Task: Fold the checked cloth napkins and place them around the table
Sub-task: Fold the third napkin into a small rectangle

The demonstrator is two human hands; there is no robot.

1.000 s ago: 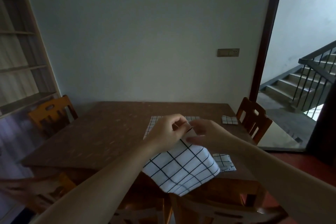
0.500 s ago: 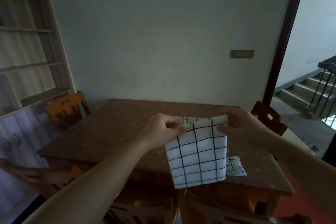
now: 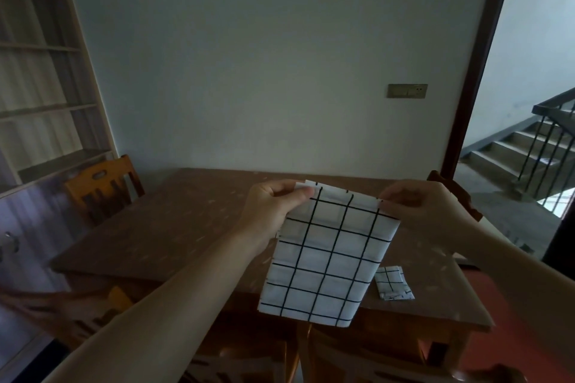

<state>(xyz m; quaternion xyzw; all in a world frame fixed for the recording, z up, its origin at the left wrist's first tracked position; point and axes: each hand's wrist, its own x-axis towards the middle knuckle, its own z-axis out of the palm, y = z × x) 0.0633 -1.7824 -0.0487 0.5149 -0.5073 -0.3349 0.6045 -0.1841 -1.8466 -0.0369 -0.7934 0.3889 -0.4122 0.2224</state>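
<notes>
**A:** How far along is the napkin job, going left to right?

**B:** Partway, I'd judge. The left hand pinches the top left corner of a checked napkin between thumb and curled fingers, and the right hand pinches the top right corner the same way. The cloth hangs in the air from those two corners, over the near edge of the counter, at about 6 o'clock on its top. It looks doubled over already, with layered edges showing along the top, but it is much larger than the finished one, so more folds seem due.

**B:** Just right of it, at roughly 5 o'clock on the counter, lies a folded napkin, a small packet flat on the wood near the front right corner. That one I'd call done and placed.

**A:** So the count?

**B:** Two checked napkins that I can see: one held, one laid down. Anything behind the hanging cloth or the hands is hidden, so I can't rule out more. Two hands, both gripping the same cloth. One counter. For seats, one wooden chair at 9 o'clock, a chair back partly hidden behind the right hand at 3 o'clock, and chair tops along the near side.

**A:** What's left?

**B:** Finishing this fold, setting it down, and likely covering the left and far sides, where no napkin shows.
</notes>
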